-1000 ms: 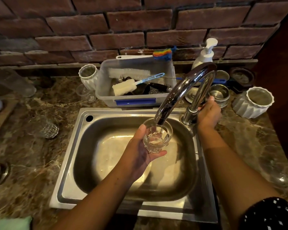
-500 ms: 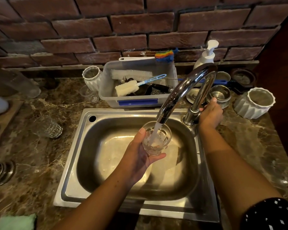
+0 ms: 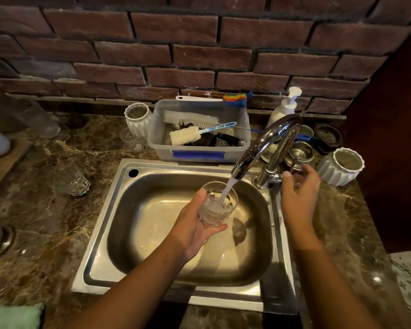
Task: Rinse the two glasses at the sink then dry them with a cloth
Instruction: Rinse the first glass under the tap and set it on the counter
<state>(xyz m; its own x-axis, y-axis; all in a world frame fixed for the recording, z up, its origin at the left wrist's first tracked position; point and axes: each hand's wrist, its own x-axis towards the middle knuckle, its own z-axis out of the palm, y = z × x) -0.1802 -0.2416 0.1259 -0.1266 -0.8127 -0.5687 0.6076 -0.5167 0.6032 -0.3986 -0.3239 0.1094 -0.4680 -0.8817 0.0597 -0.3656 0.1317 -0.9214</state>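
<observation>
In the head view, a clear glass (image 3: 217, 205) was held upright over the basin of the steel sink (image 3: 100, 233) by the left hand (image 3: 192, 224). The thumb was laid up one side of the glass and the fingers were curled under and round its base, so the grip was closed on it. A stream of water (image 3: 227, 189) was poured into the glass mouth from the curved chrome tap (image 3: 263, 143).

The right hand (image 3: 299, 193) was held just beside the tap's lever (image 3: 274, 179), at the sink's right rim. Its fingers were loosely spread and nothing was grasped. The thumb tip was placed at the lever's end, but whether it touched could not be told.

A second glass (image 3: 71, 180) was seen on the brown marble counter (image 3: 45, 222), left of the sink and well apart from both hands. A green cloth (image 3: 14, 315) was partly shown at the bottom left corner.

Behind the sink, a grey plastic tub (image 3: 199, 150) was set against the brick wall (image 3: 199, 53), and brushes were laid in it. A white pump bottle (image 3: 285, 108) was stood to the tub's right. One white ribbed pot (image 3: 343, 166) was placed right of the tap and another (image 3: 138, 118) left of the tub.
</observation>
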